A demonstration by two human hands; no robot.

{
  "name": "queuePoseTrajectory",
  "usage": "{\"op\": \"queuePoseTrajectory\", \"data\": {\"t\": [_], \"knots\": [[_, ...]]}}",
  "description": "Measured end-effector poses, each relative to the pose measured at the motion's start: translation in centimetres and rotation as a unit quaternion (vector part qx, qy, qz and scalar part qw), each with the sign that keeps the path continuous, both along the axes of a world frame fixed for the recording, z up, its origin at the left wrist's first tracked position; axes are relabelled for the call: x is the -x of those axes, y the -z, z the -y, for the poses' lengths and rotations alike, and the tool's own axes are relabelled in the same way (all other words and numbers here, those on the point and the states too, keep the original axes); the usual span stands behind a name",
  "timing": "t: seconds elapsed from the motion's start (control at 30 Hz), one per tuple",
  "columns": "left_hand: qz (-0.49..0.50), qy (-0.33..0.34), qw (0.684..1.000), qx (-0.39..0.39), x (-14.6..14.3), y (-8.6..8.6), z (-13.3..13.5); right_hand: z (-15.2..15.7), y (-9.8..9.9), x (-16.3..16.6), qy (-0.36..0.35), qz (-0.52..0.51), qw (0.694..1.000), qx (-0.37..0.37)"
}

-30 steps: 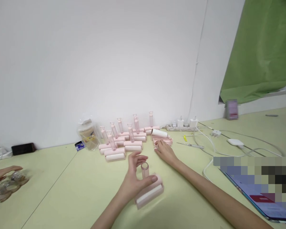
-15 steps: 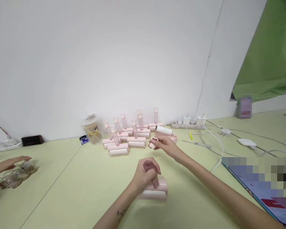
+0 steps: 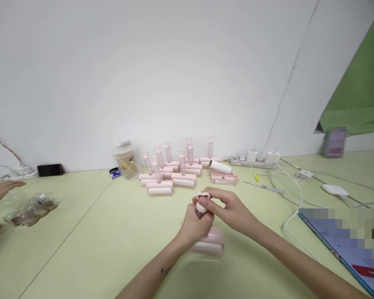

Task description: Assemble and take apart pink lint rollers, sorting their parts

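My left hand (image 3: 195, 226) is wrapped round the upright handle of a pink lint roller (image 3: 209, 243), whose white roll end hangs below the fist. My right hand (image 3: 229, 207) pinches a small pink heart-shaped cap (image 3: 202, 197) right at the top of that handle, touching my left hand. Both hands meet above the pale green table (image 3: 112, 249). Behind them stand several assembled pink lint rollers (image 3: 171, 174) in a group by the wall, with a loose white roll (image 3: 220, 167) and a pink base (image 3: 223, 179) at their right.
A clear plastic cup (image 3: 127, 161) stands left of the rollers. A power strip (image 3: 252, 161) with chargers and white cables (image 3: 294, 195) lies at the right, near a blurred screen (image 3: 355, 249). Another person's hand (image 3: 0, 191) and clear bottles (image 3: 31, 207) are at the far left.
My right hand picked the heart cap up from beside the roller group and brought it back to the handle top. My left hand closed round the handle and raised the roller.
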State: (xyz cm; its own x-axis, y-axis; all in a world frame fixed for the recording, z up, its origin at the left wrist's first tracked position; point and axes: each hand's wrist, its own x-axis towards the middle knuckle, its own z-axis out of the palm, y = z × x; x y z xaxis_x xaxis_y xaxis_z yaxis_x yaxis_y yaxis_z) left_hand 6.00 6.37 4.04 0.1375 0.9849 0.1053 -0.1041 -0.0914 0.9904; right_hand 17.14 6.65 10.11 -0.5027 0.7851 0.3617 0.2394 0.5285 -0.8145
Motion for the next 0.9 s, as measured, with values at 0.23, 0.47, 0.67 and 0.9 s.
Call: {"op": "queuePoseTrajectory", "data": {"t": [0.23, 0.47, 0.67, 0.9], "knots": [[0.014, 0.025, 1.0, -0.009, 0.1, 0.1, -0.1, 0.1, 0.2, 0.1, 0.012, 0.022, 1.0, -0.005], [0.092, 0.148, 0.984, -0.035, 1.2, 0.4, -0.2, 0.5, 0.6, 0.7, 0.013, -0.013, 0.999, 0.035], [0.158, 0.197, 0.967, -0.035, 1.6, -0.3, -0.2, 0.4, 1.9, 1.6, -0.033, -0.117, 0.987, 0.107], [0.167, 0.032, 0.985, 0.027, 0.2, 0.1, 0.8, 0.5, 3.5, 2.5, -0.05, -0.17, 0.983, 0.043]]}}
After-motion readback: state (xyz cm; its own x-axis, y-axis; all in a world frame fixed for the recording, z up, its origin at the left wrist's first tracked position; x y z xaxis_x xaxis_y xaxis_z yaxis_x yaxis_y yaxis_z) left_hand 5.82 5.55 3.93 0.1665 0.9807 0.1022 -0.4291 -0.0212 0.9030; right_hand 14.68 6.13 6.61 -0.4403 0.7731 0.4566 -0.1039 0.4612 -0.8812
